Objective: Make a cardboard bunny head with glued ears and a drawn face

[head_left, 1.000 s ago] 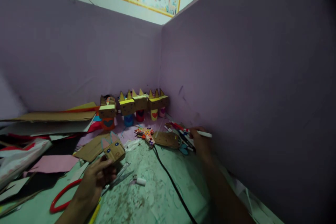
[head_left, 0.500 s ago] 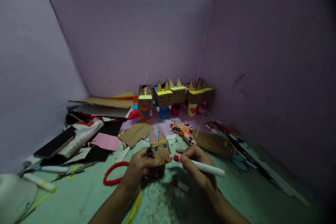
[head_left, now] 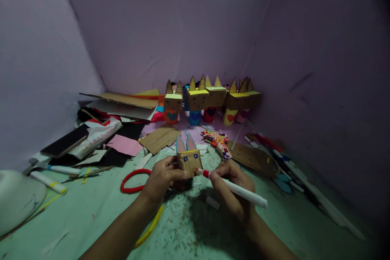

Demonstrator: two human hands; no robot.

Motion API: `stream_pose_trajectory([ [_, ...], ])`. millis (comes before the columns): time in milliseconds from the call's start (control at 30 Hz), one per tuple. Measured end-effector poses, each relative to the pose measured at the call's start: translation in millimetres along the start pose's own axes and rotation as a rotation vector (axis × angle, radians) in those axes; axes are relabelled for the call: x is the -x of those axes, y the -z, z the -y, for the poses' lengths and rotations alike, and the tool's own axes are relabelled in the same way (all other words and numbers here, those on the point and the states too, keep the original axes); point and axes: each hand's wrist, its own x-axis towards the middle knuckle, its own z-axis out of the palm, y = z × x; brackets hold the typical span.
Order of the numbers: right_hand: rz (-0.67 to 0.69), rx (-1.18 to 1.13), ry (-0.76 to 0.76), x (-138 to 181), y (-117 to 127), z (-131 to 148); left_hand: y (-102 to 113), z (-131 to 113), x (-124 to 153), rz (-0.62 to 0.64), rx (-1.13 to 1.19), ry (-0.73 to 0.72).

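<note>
In the head view, the left hand (head_left: pixel 163 178) grips a small cardboard cat head (head_left: pixel 189 159) with pink ears, holding it just above the green table (head_left: pixel 91 219) near the middle of it. The right hand (head_left: pixel 234 185) is closed around a white marker (head_left: pixel 240 192), and its red tip touches the lower right side of the cat head. A red ring (head_left: pixel 129 180) lies on the table just left of the left hand, and a yellow strip (head_left: pixel 150 229) lies under the left forearm. At the back edge, against the purple wall (head_left: pixel 170 28), a row of cardboard animal figures (head_left: pixel 210 99) stands on coloured cups. Flat cardboard pieces (head_left: pixel 160 138) and pink paper (head_left: pixel 124 145) lie toward the left back corner. More markers (head_left: pixel 274 150) lie along the right edge.
</note>
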Motion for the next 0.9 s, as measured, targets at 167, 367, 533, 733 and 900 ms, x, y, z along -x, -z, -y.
stream_pose_trajectory([
  [167, 0.038, 0.064, 0.019, -1.0, -1.3, 3.8, -0.3, 0.0, -0.9, 0.003, 0.009, 0.008],
  [367, 0.013, 0.063, -0.016, 1.4, -2.7, 4.8, -0.4, -0.2, -0.4, 0.013, 0.002, 0.008],
  [533, 0.092, 0.092, 0.062, -1.0, 1.4, -1.7, 0.3, 0.5, -0.9, -0.001, 0.000, 0.022],
  [733, 0.076, 0.133, 0.078, -1.3, 0.8, -4.2, 1.5, 1.8, -0.6, 0.025, 0.006, 0.018],
  [900, 0.100, 0.141, 0.107, -2.3, 1.3, -4.7, 1.8, 3.2, -1.3, 0.040, 0.023, 0.008],
])
